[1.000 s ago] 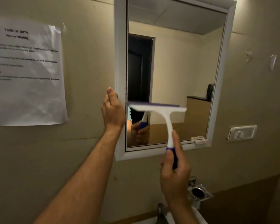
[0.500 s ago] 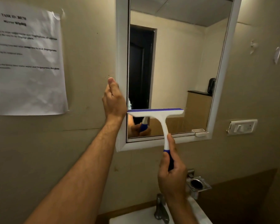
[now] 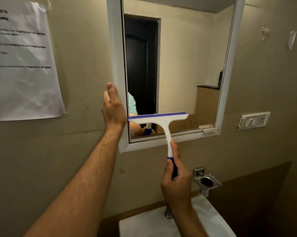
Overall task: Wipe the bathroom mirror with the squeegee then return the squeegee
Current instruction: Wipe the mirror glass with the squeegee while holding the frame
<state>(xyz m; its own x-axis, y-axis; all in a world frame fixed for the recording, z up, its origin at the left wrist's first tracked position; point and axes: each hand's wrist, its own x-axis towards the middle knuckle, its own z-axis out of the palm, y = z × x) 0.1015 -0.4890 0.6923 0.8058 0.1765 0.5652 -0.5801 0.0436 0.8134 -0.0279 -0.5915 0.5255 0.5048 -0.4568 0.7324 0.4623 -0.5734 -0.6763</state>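
Right hand (image 3: 176,182) is wrapped around the squeegee (image 3: 158,119), white plastic T with a blue rubber edge, low on the glassy mirror (image 3: 187,57). Left hand (image 3: 113,106) clasps its smooth white frame.

Printed sheet of paper (image 3: 22,65), fixed to the wall left of the mirror: top line cut off at the picture edge, digits "3070" legible; second line ends in a bold word, apparently "Wiping", blurred. Body text below is mostly smeared by motion; the bold fragments "and fingerprints" and "the glass" can be made out, the remainder not readable. No other lettering, brand or number can be read anywhere else.
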